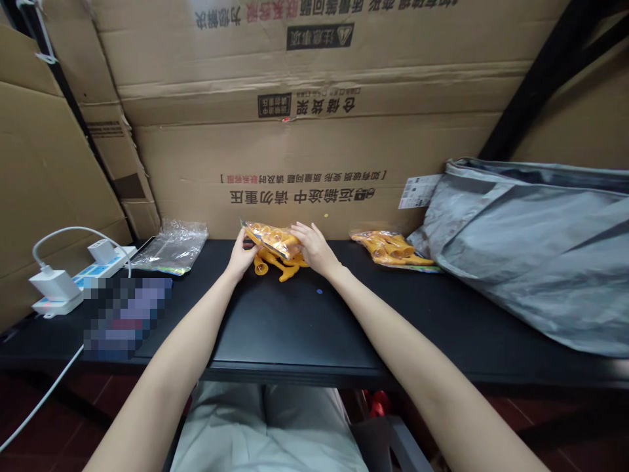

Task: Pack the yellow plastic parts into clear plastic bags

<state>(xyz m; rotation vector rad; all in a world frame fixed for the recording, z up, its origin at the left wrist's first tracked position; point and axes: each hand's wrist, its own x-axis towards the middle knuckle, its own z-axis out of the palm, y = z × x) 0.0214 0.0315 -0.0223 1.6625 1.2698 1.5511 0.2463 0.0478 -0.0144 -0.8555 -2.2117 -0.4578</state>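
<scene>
A clear plastic bag (272,237) with orange-yellow plastic pieces in it is held up slightly tilted above the black table. My left hand (240,257) grips its left end, thumb toward the front. At the right end, my right hand (317,249) has its fingers over the bag; its thumb is hidden. Loose orange-yellow plastic pieces (286,270), one with a round cup-like end, lie on the table right under the bag. A second bag of orange-yellow pieces (390,248) lies to the right of my hands.
An emptied-looking clear bag (170,248) lies at the back left. Near it are a white power strip (98,267) with chargers and a blurred-out flat object (128,318). A large grey fabric bag (535,255) fills the right. Cardboard (314,147) stands behind the black table (295,334).
</scene>
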